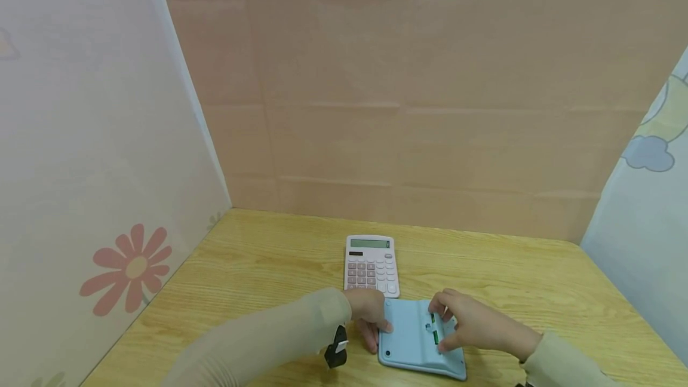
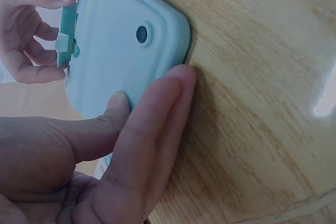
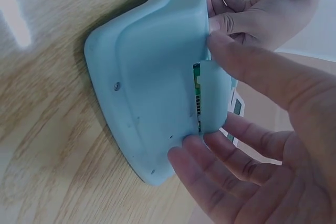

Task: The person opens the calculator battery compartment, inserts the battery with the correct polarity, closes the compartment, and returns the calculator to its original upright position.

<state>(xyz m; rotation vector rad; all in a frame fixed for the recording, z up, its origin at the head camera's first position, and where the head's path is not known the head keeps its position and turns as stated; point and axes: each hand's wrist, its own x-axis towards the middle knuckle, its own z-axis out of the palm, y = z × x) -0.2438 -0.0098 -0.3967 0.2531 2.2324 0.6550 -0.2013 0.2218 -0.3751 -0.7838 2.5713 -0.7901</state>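
A light blue calculator (image 1: 403, 327) lies back side up on the table, its keys hidden beneath. My left hand (image 1: 368, 315) grips its left edge, thumb (image 2: 118, 106) on the back and fingers along the side. At the calculator's right part, my right hand (image 1: 473, 321) pinches a small blue battery cover (image 3: 215, 95) between thumb and fingers. The cover stands tilted up at the battery opening (image 3: 198, 98), where a strip of green circuit board shows. A tab sticks out of the cover in the left wrist view.
Just behind the blue calculator lies a pink calculator (image 1: 371, 264), face up, its lower edge close to my left hand. The wood-grain table (image 1: 279, 255) is bounded by a brown back panel (image 1: 403, 136) and pale patterned panels on both sides.
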